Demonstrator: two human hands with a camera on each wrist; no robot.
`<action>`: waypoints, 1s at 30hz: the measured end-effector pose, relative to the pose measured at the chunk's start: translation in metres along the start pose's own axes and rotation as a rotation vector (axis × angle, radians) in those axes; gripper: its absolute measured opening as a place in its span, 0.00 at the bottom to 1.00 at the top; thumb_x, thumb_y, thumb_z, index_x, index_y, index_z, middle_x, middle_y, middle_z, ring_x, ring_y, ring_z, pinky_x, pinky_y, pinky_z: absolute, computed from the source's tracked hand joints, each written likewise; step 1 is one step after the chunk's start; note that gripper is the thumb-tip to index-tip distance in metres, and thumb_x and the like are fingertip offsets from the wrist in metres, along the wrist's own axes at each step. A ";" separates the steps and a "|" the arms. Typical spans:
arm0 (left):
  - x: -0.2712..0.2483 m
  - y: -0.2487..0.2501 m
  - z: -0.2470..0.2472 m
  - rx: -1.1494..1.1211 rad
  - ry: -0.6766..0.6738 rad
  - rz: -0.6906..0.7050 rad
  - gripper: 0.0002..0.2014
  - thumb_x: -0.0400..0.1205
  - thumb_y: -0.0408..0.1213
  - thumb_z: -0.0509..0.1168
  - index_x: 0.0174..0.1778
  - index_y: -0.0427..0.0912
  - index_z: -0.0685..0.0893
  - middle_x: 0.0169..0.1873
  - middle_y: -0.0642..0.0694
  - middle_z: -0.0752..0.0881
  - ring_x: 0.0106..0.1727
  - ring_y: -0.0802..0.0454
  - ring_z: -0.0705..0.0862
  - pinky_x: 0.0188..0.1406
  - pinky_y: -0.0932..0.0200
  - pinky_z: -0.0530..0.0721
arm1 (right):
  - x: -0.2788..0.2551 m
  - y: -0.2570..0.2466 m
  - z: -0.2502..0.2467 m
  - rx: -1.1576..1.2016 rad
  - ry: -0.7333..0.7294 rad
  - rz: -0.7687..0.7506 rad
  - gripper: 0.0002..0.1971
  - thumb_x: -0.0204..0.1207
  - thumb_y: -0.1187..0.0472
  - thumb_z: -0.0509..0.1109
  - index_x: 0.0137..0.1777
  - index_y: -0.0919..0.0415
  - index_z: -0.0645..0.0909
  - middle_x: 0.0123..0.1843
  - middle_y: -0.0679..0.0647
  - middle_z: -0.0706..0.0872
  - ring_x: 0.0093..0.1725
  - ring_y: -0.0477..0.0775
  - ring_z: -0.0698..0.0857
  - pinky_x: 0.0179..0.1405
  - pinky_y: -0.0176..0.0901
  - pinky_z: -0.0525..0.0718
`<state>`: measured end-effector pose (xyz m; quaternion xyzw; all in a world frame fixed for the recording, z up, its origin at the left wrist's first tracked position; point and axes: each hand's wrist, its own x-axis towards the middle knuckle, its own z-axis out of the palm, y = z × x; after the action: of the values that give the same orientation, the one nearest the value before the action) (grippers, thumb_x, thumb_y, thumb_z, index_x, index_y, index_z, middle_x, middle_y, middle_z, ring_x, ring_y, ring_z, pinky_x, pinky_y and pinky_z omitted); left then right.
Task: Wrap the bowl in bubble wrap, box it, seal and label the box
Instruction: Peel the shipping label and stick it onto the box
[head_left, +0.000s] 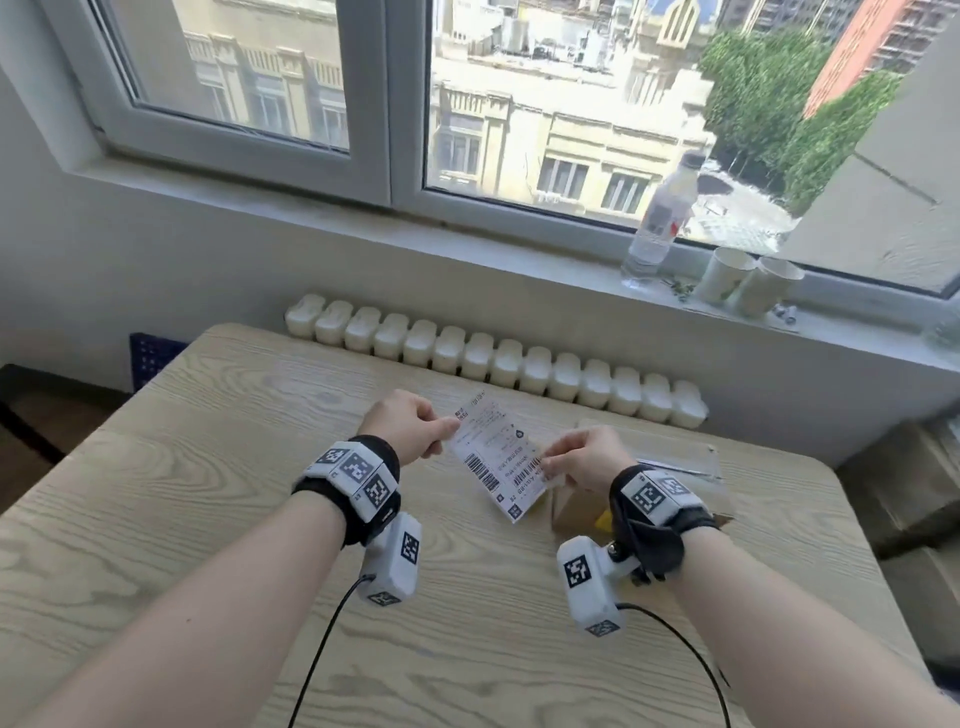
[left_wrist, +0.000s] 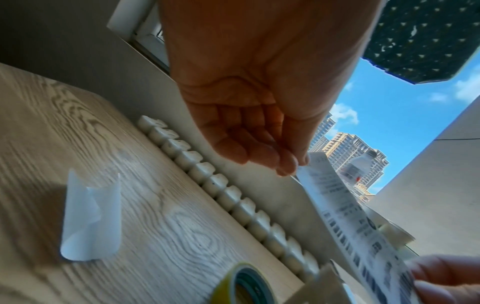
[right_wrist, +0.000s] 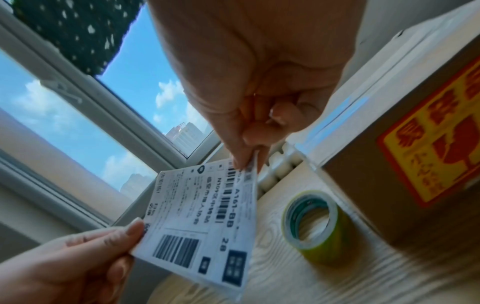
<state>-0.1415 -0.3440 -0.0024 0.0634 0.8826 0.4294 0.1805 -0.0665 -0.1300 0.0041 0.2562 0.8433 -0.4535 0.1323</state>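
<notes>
Label (head_left: 496, 460), pinched at opposite edges by left hand (head_left: 408, 426) and right hand (head_left: 584, 457), hangs just left of the box (right_wrist: 405, 156); if already peeled, slack between the pinches could fold it onto itself.

Desk (head_left: 208, 519): light wood grain, set against the wall beneath a window (head_left: 363, 104). Radiator (head_left: 493, 364): white, ribbed, running along the wall directly behind the desk's far edge. Window sill (head_left: 467, 228): one clear plastic bottle (head_left: 660, 218) standing upright at the right; two paper cups (head_left: 748, 283) just beside it, touching each other. Small scattered items near the cups, too small to identify. Outside: pale buildings, green trees, blue sky with cloud. Dark blue perforated object (head_left: 150, 358) by the desk's far-left corner, partly hidden.
</notes>
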 end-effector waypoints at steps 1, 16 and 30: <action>-0.003 0.008 0.007 -0.013 -0.019 0.010 0.15 0.79 0.44 0.69 0.30 0.40 0.85 0.28 0.47 0.89 0.29 0.54 0.83 0.38 0.59 0.84 | -0.003 0.006 -0.010 0.015 0.039 -0.002 0.07 0.73 0.66 0.76 0.35 0.57 0.85 0.36 0.53 0.89 0.25 0.43 0.77 0.18 0.29 0.72; -0.019 0.071 0.054 0.114 -0.068 0.113 0.11 0.77 0.40 0.72 0.52 0.45 0.81 0.49 0.48 0.84 0.49 0.55 0.81 0.47 0.61 0.80 | -0.043 0.048 -0.079 0.236 0.219 -0.128 0.07 0.76 0.69 0.71 0.41 0.59 0.87 0.38 0.54 0.89 0.33 0.46 0.83 0.30 0.35 0.80; -0.029 0.122 0.077 0.166 -0.168 0.258 0.05 0.82 0.42 0.66 0.43 0.46 0.85 0.41 0.49 0.88 0.40 0.53 0.86 0.40 0.61 0.86 | -0.047 0.039 -0.093 0.222 0.117 -0.215 0.06 0.72 0.63 0.77 0.47 0.61 0.87 0.41 0.54 0.91 0.28 0.44 0.81 0.21 0.33 0.74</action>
<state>-0.0916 -0.2195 0.0569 0.2266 0.8814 0.3678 0.1912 -0.0046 -0.0490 0.0501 0.2037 0.8168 -0.5397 0.0045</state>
